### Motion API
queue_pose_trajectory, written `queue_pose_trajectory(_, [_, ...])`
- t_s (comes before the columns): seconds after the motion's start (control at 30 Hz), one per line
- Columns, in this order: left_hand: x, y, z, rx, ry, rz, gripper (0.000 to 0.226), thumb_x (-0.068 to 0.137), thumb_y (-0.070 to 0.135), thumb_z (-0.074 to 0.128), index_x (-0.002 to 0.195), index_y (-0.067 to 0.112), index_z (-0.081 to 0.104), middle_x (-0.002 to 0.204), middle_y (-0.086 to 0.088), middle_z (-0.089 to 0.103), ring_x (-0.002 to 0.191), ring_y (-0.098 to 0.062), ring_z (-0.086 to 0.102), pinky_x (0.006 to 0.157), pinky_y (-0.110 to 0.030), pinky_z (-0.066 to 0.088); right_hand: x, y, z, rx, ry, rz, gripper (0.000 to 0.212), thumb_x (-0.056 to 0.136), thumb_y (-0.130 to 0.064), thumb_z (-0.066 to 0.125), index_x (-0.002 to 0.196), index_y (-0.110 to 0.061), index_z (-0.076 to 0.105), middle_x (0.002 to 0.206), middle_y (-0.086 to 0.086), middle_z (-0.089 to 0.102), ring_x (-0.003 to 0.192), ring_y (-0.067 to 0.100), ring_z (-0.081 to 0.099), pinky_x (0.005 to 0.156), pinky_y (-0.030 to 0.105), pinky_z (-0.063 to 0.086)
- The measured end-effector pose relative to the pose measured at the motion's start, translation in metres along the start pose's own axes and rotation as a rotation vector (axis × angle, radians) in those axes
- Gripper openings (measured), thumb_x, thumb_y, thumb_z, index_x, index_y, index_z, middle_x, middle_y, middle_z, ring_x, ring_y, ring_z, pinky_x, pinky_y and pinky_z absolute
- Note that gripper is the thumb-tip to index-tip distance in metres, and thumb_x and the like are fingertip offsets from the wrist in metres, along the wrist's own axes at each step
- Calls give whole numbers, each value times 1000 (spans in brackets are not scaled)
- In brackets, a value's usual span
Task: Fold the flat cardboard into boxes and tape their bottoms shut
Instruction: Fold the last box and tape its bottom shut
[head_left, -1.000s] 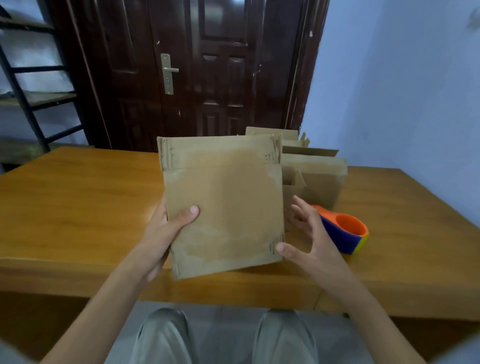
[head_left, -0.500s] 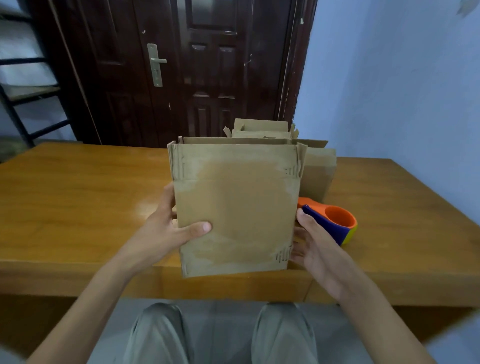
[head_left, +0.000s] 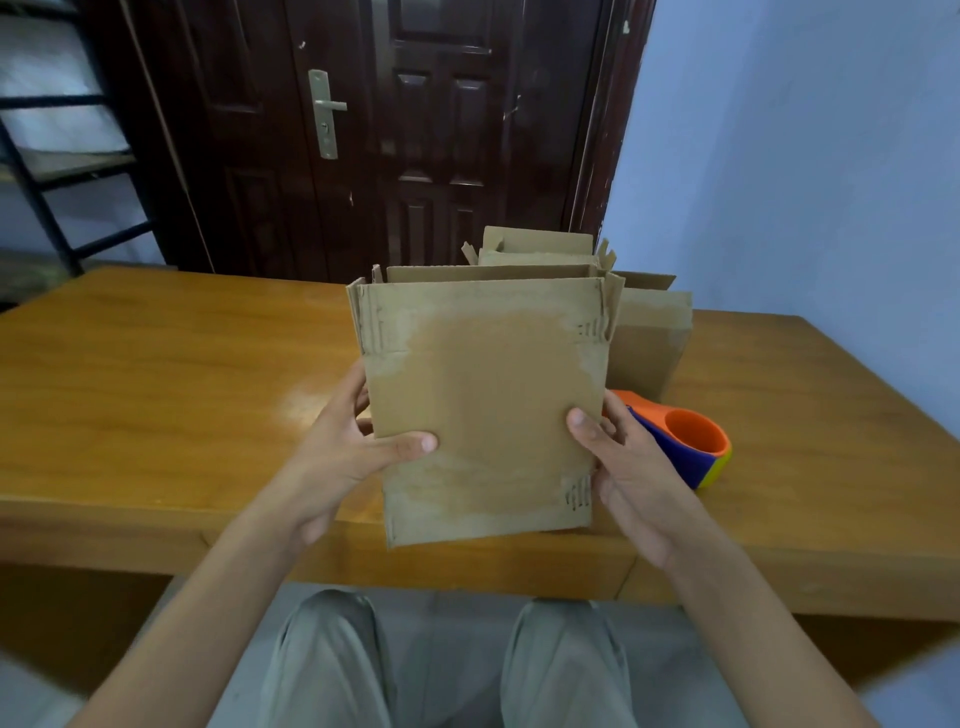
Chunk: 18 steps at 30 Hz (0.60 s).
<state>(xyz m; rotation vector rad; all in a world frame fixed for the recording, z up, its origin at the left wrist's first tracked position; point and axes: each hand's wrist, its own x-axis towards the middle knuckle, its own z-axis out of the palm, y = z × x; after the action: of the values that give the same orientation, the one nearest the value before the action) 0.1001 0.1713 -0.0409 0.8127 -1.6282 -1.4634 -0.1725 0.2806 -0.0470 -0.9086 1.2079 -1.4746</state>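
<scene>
I held the cardboard (head_left: 483, 410) upright above the near edge of the tabletop (head_left: 156, 395), its broad worn face toward me. My left hand (head_left: 345, 457) gripped its left edge, thumb pressed flat on the front, fingers hidden behind. My right hand (head_left: 631, 467) pinched the right edge the same way, thumb in front. I judged the piece light and fairly stiff, though scuffed pale and frayed at the corners, so likely to tear along its creases; the side edges near the middle looked the best hold for pushing it open. Small dark marks sat near its right edge, too blurred to read, and I saw no brand. Behind it stood more cardboard boxes (head_left: 649, 338); an orange and blue tape dispenser (head_left: 685, 447) lay just beside my right hand.
</scene>
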Motion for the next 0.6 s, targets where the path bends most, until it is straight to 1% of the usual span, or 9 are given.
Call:
queue_pose_trajectory(0.07, [2,-6,2,-60,33,-4,99,53,39,100,141,48,54,139,6,66,123,-21,68,99,-44,58,2,-1,-2,12,-29,-8,80,81,-32,87,152,-22,50,144,1,65,129,21,66,105,46,55])
queue_pose_trajectory(0.13, [2,-12,5,-68,57,2,103,51,40,101,142,46,53,138,5,67,123,-21,68,97,-44,59,1,-1,-5,-18,-54,-12,79,81,-26,86,151,-20,50,144,1,65,129,22,66,107,48,54])
queue_pose_trajectory(0.2, [0,-15,7,-25,74,28,106,49,42,101,142,46,51,136,9,67,120,-14,68,88,-34,62,0,1,-12,-85,-78,-27,82,80,-22,90,152,-24,49,146,-1,63,130,23,64,109,50,52])
queue_pose_trajectory(0.27, [0,-16,8,35,75,56,110,48,44,99,145,47,47,134,15,66,117,-4,67,82,-23,61,-2,4,-18,-160,-101,-41,89,78,-17,93,153,-28,47,149,-2,61,133,23,62,110,49,50])
queue_pose_trajectory(0.33, [2,-12,9,118,8,81,118,52,39,102,151,46,38,136,20,62,120,2,62,85,-17,58,-5,5,-19,-230,-113,-70,91,78,-12,92,153,-30,44,147,-3,62,134,20,61,109,45,50])
queue_pose_trajectory(0.4, [7,-8,13,229,-134,102,126,62,20,103,158,41,24,137,29,55,126,6,56,92,-13,53,-5,6,-18,-339,-87,-126,89,78,-14,89,152,-32,43,139,-10,67,130,11,62,105,34,53])
queue_pose_trajectory(0.43, [10,-5,15,284,-194,105,127,65,14,100,159,39,18,133,35,54,126,9,54,93,-10,51,-5,6,-18,-386,-66,-145,88,77,-17,88,151,-33,42,135,-16,68,127,6,63,100,28,55])
queue_pose_trajectory(0.5, [17,1,16,364,-264,106,126,68,10,97,156,41,12,122,42,54,123,13,53,92,-7,49,-3,5,-19,-440,-39,-161,87,75,-22,88,149,-33,43,129,-23,69,122,-1,64,92,18,55])
queue_pose_trajectory(0.6, [26,2,15,391,-288,104,130,68,3,96,156,43,8,118,43,53,122,14,53,90,-8,50,-1,8,-26,-462,-6,-182,85,74,-25,90,147,-34,46,128,-23,69,120,0,65,90,17,55])
